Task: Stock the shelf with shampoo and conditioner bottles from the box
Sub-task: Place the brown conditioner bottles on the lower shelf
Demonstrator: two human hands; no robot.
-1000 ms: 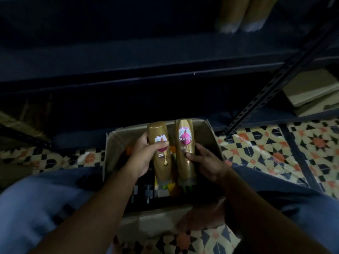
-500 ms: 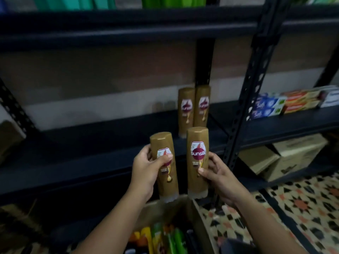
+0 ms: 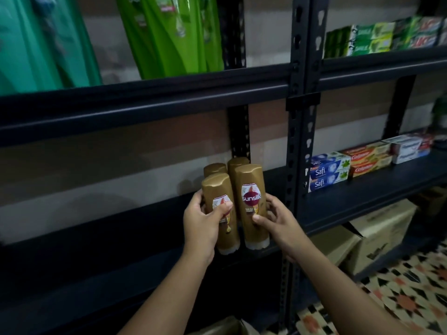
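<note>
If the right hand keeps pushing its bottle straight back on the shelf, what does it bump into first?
Most likely the rear gold bottle standing right behind the bottle that the right hand grips. The gap between them is hard to judge from this angle.

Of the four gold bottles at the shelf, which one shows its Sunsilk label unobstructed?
The gold bottle in the right hand, front right. The left hand thumb covers its bottle's label, and the two rear bottles show only tops.

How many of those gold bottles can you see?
4: one in the left hand, one in the right hand, two standing behind them on the shelf. More may be hidden behind.
</note>
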